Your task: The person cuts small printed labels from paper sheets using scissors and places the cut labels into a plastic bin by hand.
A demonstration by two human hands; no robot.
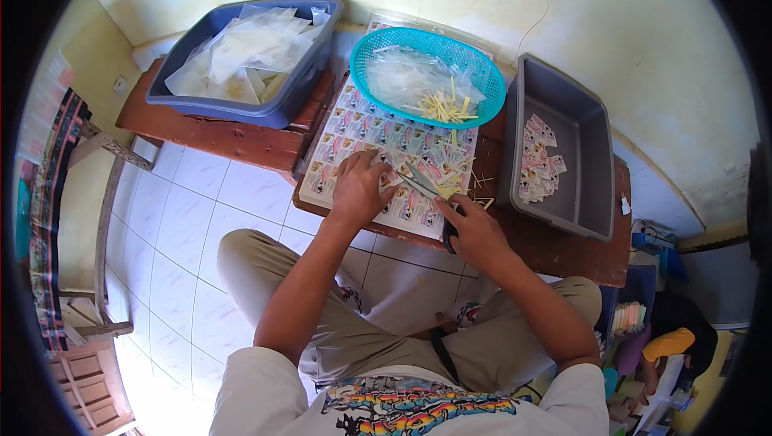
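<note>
My right hand (474, 231) is closed round the dark handles of a pair of scissors (420, 184), whose blades point up and left toward my left hand. The fingers of my left hand (359, 188) are bent and closed, with a small white printed label (389, 176) between thumb and forefinger, close to the scissor tips. Its edges are partly hidden by the fingers. Both hands are over a sheet printed with rows of labels (347, 124). Loose cut labels and thin yellowish strips (452, 187) lie around the blades.
A turquoise basket (359, 74) with clear plastic and yellow strips stands behind the sheet. To the left, a blue-grey tub (277, 110) holds translucent sheets. A grey tray (572, 147) at right contains cut labels (537, 159). Another person (683, 339) is at lower right.
</note>
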